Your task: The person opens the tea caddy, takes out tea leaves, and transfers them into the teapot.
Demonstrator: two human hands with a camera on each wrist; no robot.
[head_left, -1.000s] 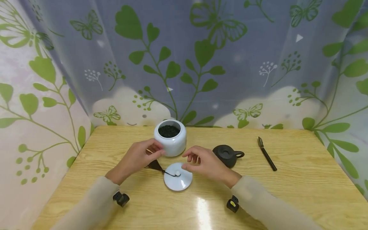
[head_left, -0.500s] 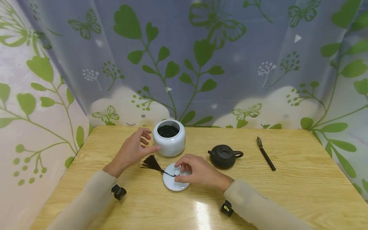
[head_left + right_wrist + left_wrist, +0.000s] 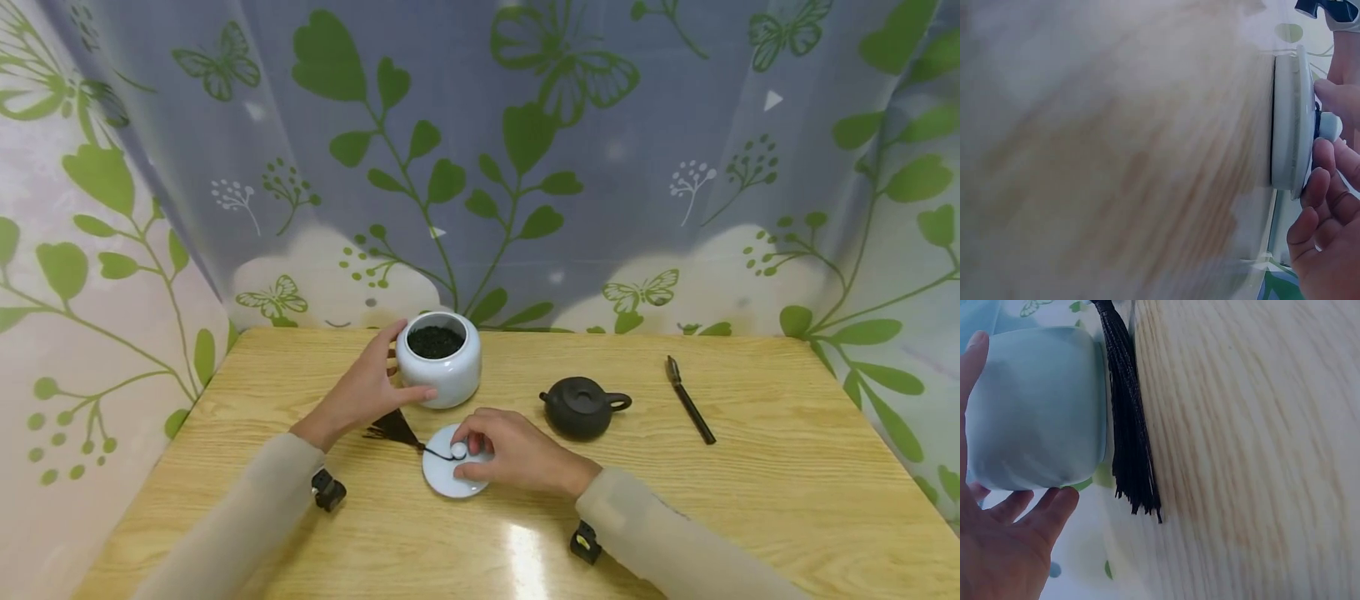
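A white ceramic tea jar point(image 3: 450, 379), lidless and holding dark loose leaves, stands near the table's back edge. My left hand point(image 3: 360, 387) holds its left side, thumb in front and fingers round behind. The left wrist view has fingertips right against the jar wall point(image 3: 1038, 409). In front lies the round white lid point(image 3: 438, 479), with a small knob point(image 3: 459, 450) and a dark tassel point(image 3: 395, 427) on a cord. My right hand point(image 3: 517, 454) reaches over the lid, fingers and thumb bent on either side of the knob. A gap shows between thumb and knob point(image 3: 1330, 127) in the right wrist view.
A small dark teapot point(image 3: 579, 410) sits right of the jar, its handle pointing right. Farther right lies a slim black pen-like tool point(image 3: 690, 404). A leaf-patterned curtain point(image 3: 480, 167) rises behind the wooden table point(image 3: 787, 483).
My left hand first spread away from the jar, then came round its side. My right hand moved left and down from above the lid to its knob. Jar and lid stay in place.
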